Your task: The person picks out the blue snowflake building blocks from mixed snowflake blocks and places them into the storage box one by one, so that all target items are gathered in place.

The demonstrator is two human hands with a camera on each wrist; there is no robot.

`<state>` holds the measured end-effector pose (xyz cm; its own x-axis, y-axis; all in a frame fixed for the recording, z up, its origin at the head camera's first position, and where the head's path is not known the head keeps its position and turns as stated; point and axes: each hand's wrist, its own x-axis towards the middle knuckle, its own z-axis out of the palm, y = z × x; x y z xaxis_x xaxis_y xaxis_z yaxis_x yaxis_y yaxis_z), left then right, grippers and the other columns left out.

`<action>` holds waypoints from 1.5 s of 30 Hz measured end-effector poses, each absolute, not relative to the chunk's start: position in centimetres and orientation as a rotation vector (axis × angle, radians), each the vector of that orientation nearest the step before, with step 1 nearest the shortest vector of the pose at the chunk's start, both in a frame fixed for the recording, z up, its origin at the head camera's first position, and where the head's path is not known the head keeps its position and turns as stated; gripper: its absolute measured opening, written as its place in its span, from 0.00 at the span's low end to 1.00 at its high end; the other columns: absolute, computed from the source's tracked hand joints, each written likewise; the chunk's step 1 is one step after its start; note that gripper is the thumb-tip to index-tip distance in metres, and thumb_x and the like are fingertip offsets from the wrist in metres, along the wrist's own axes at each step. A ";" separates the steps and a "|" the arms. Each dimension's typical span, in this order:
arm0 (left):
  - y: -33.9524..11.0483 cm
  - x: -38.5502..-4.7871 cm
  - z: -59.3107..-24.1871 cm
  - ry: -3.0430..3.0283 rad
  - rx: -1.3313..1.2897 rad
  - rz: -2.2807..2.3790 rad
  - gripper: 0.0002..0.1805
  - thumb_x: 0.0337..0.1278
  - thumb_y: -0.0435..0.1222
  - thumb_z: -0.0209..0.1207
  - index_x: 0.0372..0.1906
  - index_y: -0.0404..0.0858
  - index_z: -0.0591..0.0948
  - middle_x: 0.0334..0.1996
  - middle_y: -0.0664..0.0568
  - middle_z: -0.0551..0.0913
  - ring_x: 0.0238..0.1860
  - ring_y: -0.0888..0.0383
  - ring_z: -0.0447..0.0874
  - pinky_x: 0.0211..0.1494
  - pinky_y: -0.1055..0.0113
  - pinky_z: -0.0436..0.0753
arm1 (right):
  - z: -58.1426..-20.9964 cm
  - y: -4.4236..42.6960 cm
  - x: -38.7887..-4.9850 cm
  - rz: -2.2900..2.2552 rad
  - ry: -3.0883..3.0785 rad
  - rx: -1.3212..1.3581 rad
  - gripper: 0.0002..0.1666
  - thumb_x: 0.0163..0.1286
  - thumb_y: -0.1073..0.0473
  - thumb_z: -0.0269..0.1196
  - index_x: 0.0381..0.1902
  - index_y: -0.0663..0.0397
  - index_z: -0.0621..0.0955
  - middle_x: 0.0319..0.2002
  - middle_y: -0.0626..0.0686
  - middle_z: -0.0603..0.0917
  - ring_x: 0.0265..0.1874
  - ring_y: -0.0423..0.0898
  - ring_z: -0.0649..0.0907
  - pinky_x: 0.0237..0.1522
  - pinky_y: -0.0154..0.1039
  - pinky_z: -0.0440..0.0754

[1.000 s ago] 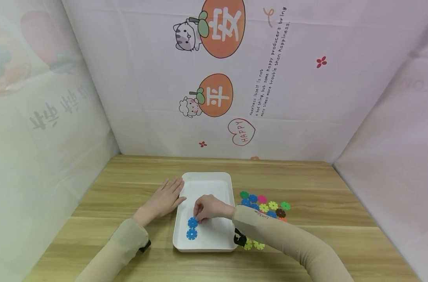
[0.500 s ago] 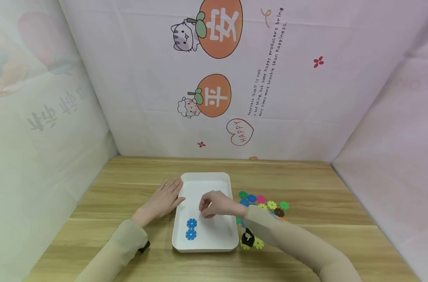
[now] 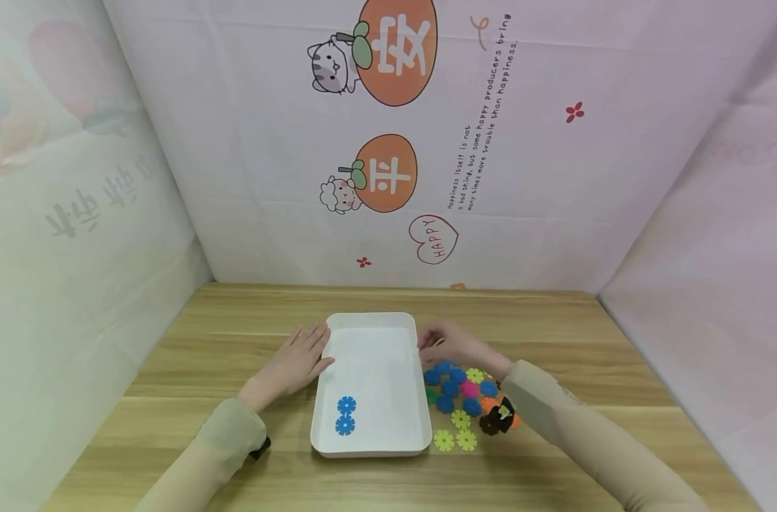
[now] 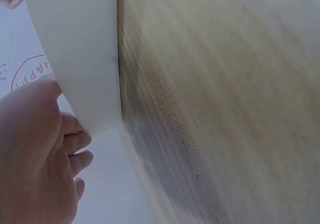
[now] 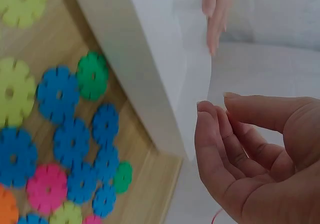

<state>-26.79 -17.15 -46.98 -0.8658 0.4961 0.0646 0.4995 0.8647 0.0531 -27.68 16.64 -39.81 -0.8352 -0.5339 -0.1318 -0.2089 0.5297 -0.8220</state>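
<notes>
A white rectangular tray (image 3: 375,370) stands on the table. In it, two blue notched plastic discs (image 3: 345,425) lie one above the other near the lower left corner, their edges meeting. My left hand (image 3: 297,361) rests on the tray's left rim with fingers extended; the left wrist view shows its thumb at the rim. My right hand (image 3: 458,345) hovers by the tray's right rim, above the far end of a pile of discs. In the right wrist view its fingers (image 5: 212,144) are loosely bent, thumb and forefinger apart, with nothing between them.
Right of the tray lie several loose notched discs: blue (image 5: 57,95), green (image 5: 92,75), pink (image 5: 47,188), yellow (image 3: 466,439), orange and dark brown, some overlapping. White printed cloth (image 3: 266,178) walls in the wooden table (image 3: 247,462) at the back and sides.
My right hand has left the blue discs in the tray and moved right, past the rim, to the loose pile. The left hand stays on the tray's rim.
</notes>
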 end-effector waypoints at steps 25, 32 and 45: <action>-17.0 -26.8 -46.9 -2.989 -0.800 -0.109 0.37 0.77 0.52 0.42 0.76 0.30 0.58 0.77 0.39 0.58 0.78 0.42 0.56 0.81 0.43 0.53 | -43.8 23.5 -31.1 -0.932 2.621 -0.504 0.15 0.59 0.69 0.69 0.44 0.67 0.80 0.43 0.62 0.86 0.40 0.47 0.84 0.45 0.42 0.87; -17.2 -26.8 -46.9 -2.990 -0.796 -0.119 0.36 0.77 0.52 0.42 0.76 0.30 0.58 0.77 0.39 0.58 0.78 0.41 0.56 0.81 0.43 0.53 | -44.2 23.0 -31.3 -0.821 2.640 -0.468 0.18 0.55 0.65 0.72 0.44 0.65 0.81 0.42 0.60 0.85 0.39 0.46 0.83 0.42 0.40 0.86; -17.2 -26.6 -46.6 -2.990 -0.800 -0.126 0.36 0.77 0.51 0.43 0.75 0.29 0.59 0.77 0.38 0.58 0.78 0.40 0.56 0.81 0.42 0.53 | -45.0 22.9 -32.0 -0.754 2.677 -0.490 0.15 0.55 0.65 0.73 0.39 0.64 0.81 0.37 0.57 0.84 0.34 0.45 0.79 0.37 0.38 0.83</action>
